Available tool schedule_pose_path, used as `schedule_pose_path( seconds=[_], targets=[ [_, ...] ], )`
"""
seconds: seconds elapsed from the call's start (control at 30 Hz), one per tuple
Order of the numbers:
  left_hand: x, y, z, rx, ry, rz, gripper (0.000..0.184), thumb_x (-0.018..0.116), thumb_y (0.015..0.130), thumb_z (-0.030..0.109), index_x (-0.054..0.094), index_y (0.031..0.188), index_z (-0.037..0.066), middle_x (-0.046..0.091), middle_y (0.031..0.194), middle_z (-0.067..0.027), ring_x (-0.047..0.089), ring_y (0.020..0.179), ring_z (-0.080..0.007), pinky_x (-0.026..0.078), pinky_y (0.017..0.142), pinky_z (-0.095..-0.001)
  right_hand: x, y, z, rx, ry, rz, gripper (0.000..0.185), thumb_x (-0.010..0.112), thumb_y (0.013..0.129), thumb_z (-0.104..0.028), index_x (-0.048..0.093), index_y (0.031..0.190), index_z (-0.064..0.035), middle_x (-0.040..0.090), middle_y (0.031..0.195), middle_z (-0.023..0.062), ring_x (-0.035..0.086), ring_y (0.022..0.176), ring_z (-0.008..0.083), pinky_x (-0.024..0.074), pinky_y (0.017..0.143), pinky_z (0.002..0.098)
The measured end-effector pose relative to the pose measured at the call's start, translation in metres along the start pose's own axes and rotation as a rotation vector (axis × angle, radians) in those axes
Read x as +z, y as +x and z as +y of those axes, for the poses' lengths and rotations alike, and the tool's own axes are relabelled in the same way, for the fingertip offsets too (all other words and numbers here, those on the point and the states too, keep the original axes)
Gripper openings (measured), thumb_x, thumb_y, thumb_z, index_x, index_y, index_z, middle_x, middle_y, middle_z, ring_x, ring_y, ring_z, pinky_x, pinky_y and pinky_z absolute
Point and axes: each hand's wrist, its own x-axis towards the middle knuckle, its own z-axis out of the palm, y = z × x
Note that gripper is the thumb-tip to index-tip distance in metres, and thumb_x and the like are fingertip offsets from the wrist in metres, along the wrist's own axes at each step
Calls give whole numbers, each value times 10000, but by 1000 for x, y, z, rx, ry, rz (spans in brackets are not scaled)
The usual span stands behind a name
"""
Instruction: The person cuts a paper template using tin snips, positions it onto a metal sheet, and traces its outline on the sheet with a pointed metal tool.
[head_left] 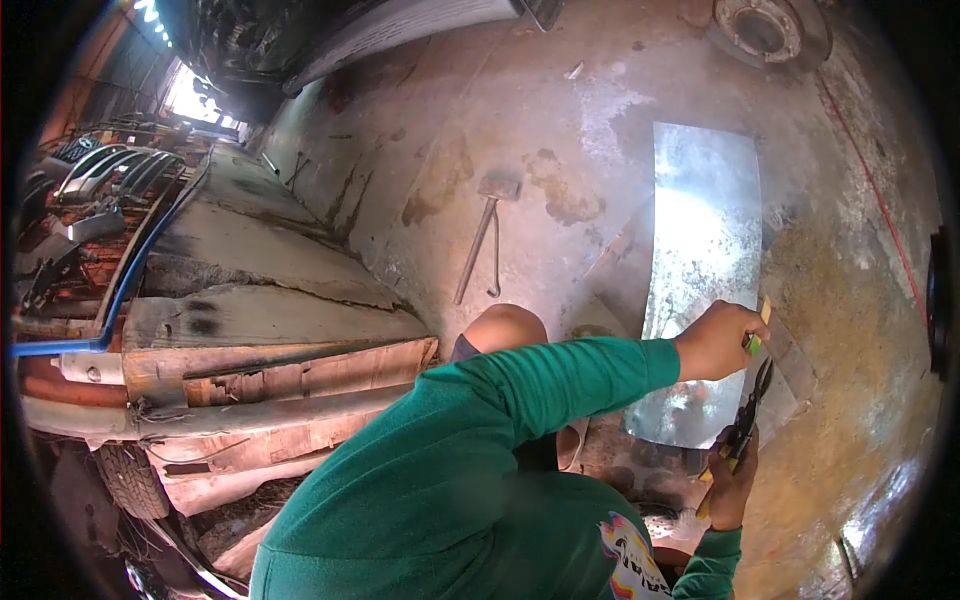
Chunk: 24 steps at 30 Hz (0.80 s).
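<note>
Broadly, the concrete floor [400, 150] carries most of what shows, with a cracked slab [270, 320] bordering its left edge. A long metal sheet [705, 200] lies flat on the floor, its far end pointing towards the floor's far edge, its near end beside the crouched person; lying so, it probably gets firm support and stays within reach of both hands. Towards the floor's far right corner sits a round metal part [765, 35], well apart from the work. Between the slab's edge and the sheet rests a hammer [500, 187] beside a thin hooked rod [496, 262], seemingly set aside to leave elbow room.

At the sheet's right edge, the right hand [735, 488] is closed around dark snips [748, 412] with yellow on the grips, tips angled away from the body, likely for control. Just beyond, the left hand [722, 340] pinches a small yellow-and-green piece [756, 342], fingers narrow. Colourful print [630, 555] on the green shirt [400, 480] carries white lettering, too folded to read surely; no brand is legible on the tools.
</note>
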Motion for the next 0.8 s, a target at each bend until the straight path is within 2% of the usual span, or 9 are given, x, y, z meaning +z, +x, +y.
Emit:
schedule_pose_path(
  seconds=[0.17, 0.2, 0.23, 0.27, 0.3, 0.4, 0.6, 0.63, 0.8],
  targets=[
    [-5, 0, 2, -1, -141, 3, 213, 879, 878, 154, 798, 1022, 19, 747, 894, -152, 731, 821, -303, 600, 788, -426, 0, -2, 7, -31, -10, -2, 742, 636, 903, 107, 442, 1606, -27, 602, 1244, 53, 591, 1047, 152, 541, 908, 300],
    [1, 0, -6, 138, 7, 130, 157, 871, 898, 136, 792, 972, 23, 697, 945, -149, 716, 878, -285, 615, 759, -405, 7, -3, -5, 19, 40, 53, 740, 665, 910, 88, 440, 1607, -20, 611, 1280, 67, 602, 1081, 172, 536, 952, 318],
    [8, -2, -21, 87, -154, 109, 119, 828, 941, 78, 769, 999, -8, 647, 1032, -141, 709, 986, -263, 633, 757, -383, -2, -6, 21, -30, -59, 81, 741, 688, 913, 70, 437, 1605, -12, 619, 1295, 79, 607, 1101, 181, 530, 966, 320],
    [-1, -1, -6, -297, -562, -25, 97, 775, 982, 15, 741, 1054, -41, 618, 1097, -125, 703, 1003, -238, 644, 751, -363, -19, -9, 52, -66, -170, 127, 743, 711, 916, 51, 435, 1604, -4, 627, 1311, 92, 613, 1121, 190, 523, 979, 322],
    [9, -1, -46, 63, -255, 49, 104, 714, 1043, 30, 730, 1118, -40, 669, 1062, -91, 719, 968, -204, 649, 781, -347, -24, -8, 42, -55, -247, 73, 743, 714, 914, 43, 435, 1601, -2, 628, 1274, 88, 608, 1095, 181, 520, 962, 314],
    [-23, -4, -2, -360, -429, -65, 208, 670, 1110, 164, 756, 1209, 3, 762, 1030, -50, 743, 925, -145, 615, 759, -303, -1, 2, -4, -46, -240, -33, 756, 720, 906, 22, 431, 1603, -12, 614, 1180, 69, 586, 1017, 164, 517, 921, 318],
    [-20, -9, 19, -464, -524, -147, 219, 665, 1104, 147, 717, 1278, 24, 771, 1038, -65, 783, 934, -175, 575, 691, -266, 2, -1, -14, -5, -237, -54, 779, 732, 892, -8, 428, 1608, -36, 625, 1128, 83, 604, 1051, 194, 512, 979, 353],
    [-20, -9, 19, -465, -501, -148, 211, 662, 1103, 135, 706, 1280, 28, 774, 1039, -68, 785, 939, -177, 568, 680, -264, 4, -1, -10, -15, -201, -45, 764, 702, 889, 16, 432, 1603, -33, 593, 1111, 22, 567, 974, 142, 499, 901, 320],
    [-16, -11, 19, -451, -545, -146, 178, 680, 1089, 122, 696, 1244, 35, 783, 1054, -81, 797, 954, -190, 555, 686, -256, 3, -1, -15, -61, -240, -39, 754, 697, 897, 19, 429, 1599, -38, 599, 1108, 32, 573, 974, 144, 505, 905, 326]
  ],
)
